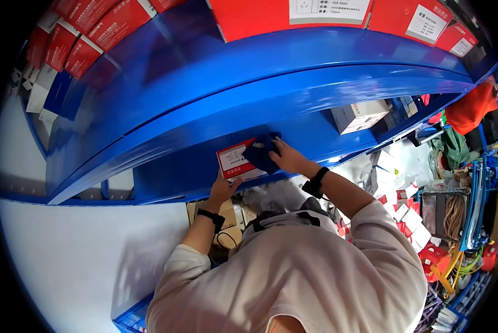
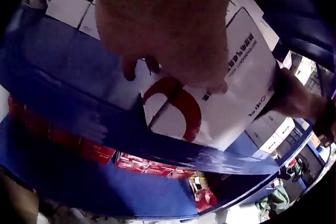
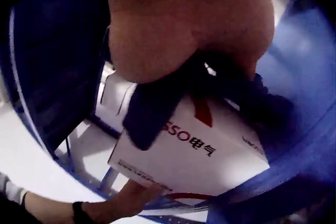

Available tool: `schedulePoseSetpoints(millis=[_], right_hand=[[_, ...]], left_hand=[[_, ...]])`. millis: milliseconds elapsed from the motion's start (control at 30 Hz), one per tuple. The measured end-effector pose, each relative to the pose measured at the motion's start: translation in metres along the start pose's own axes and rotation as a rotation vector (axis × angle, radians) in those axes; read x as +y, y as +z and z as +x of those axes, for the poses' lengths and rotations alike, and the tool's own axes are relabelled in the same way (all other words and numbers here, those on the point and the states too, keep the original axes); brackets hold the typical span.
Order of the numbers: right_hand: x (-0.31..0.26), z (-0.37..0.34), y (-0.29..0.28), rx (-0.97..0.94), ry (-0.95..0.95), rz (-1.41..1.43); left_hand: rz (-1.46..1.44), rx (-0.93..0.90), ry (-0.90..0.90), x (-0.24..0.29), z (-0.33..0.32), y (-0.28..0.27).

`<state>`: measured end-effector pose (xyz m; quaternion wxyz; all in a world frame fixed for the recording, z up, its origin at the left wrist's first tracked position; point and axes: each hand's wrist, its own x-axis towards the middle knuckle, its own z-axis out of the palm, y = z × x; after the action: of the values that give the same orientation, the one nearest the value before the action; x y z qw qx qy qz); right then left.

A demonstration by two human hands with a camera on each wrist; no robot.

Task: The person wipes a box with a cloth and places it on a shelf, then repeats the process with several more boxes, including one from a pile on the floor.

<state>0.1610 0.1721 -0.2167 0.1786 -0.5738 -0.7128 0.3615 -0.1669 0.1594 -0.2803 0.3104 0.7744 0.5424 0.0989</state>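
Note:
A red-and-white cardboard box [image 1: 233, 161] with a printed label sits at the front of the blue shelf. My left hand [image 1: 222, 188] holds it by its near left corner. In my right hand [image 1: 289, 157] is a bunched dark blue cloth [image 1: 260, 154], which lies against the box's right part and covers some of the label side. White faces with red lettering show on the box [image 3: 210, 169] in the right wrist view, the cloth [image 3: 152, 111] hanging over one edge. The left wrist view shows the left hand [image 2: 163, 35] over the box [image 2: 226, 116], its fingertips partly hidden.
Above, a blue shelf edge [image 1: 293, 83] curves across, with red boxes [image 1: 326, 14] on top. A white carton [image 1: 361, 115] stands farther right on the lower shelf. Several red and white boxes [image 1: 410, 216] lie piled at the right, beside coiled rope [image 1: 454, 213].

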Motion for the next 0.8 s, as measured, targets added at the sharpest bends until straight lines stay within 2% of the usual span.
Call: schedulePoseSetpoints(millis=[33,67,100,133,167,200,233,267,300,333,367,400,467,600,667,700,733,800], right_hand=[[0.004,0.002,-0.004,-0.237,0.2,0.302],[0.011,0.0,0.002,-0.238,0.197,0.299],[0.021,0.0,0.017,-0.148,0.21,0.61],[0.034,0.004,0.033,-0.053,0.22,0.923],[0.053,0.013,0.052,-0.06,0.221,0.926],[0.072,0.023,0.074,-0.029,0.167,0.974],[0.08,0.028,0.087,0.002,0.112,1.021],[0.075,0.03,0.093,-0.005,0.114,1.026],[0.066,0.034,0.096,0.055,0.162,1.056],[0.069,0.04,0.102,0.117,0.208,1.083],[0.075,0.046,0.103,-0.031,0.229,1.179],[0.067,0.048,0.097,-0.029,0.228,1.178],[0.03,0.046,0.073,-0.087,0.459,1.381],[-0.018,0.045,0.058,0.058,0.313,1.208],[-0.031,0.054,0.07,0.137,-0.06,0.698],[-0.06,0.041,0.055,0.158,-0.156,0.441],[-0.067,0.04,0.061,0.162,-0.152,0.441],[-0.077,0.038,0.069,0.127,-0.36,0.15]], left_hand=[[-0.174,-0.01,0.036,0.006,-0.001,-0.008],[-0.348,-0.016,0.075,0.012,-0.001,-0.018],[-0.349,-0.011,0.073,0.02,-0.002,-0.025],[-0.325,0.207,0.177,0.03,-0.004,-0.031],[-0.296,0.421,0.278,0.041,-0.008,-0.037],[-0.293,0.418,0.268,0.051,-0.008,-0.045],[-0.027,0.38,0.312,0.063,-0.001,-0.056],[0.238,0.337,0.356,0.073,0.006,-0.064],[0.241,0.335,0.352,0.086,0.011,-0.068],[0.397,0.256,0.296,0.1,0.017,-0.069],[0.55,0.177,0.24,0.109,0.022,-0.069],[0.551,0.179,0.241,0.11,0.027,-0.064],[0.516,0.172,0.157,0.101,0.037,-0.051],[0.34,0.234,0.202,0.072,0.032,-0.046],[0.241,0.306,0.276,0.052,0.02,-0.053],[0.24,0.304,0.284,0.04,0.014,-0.058],[0.167,0.356,0.344,0.027,0.006,-0.062],[0.091,0.411,0.406,-0.002,-0.008,-0.063]])
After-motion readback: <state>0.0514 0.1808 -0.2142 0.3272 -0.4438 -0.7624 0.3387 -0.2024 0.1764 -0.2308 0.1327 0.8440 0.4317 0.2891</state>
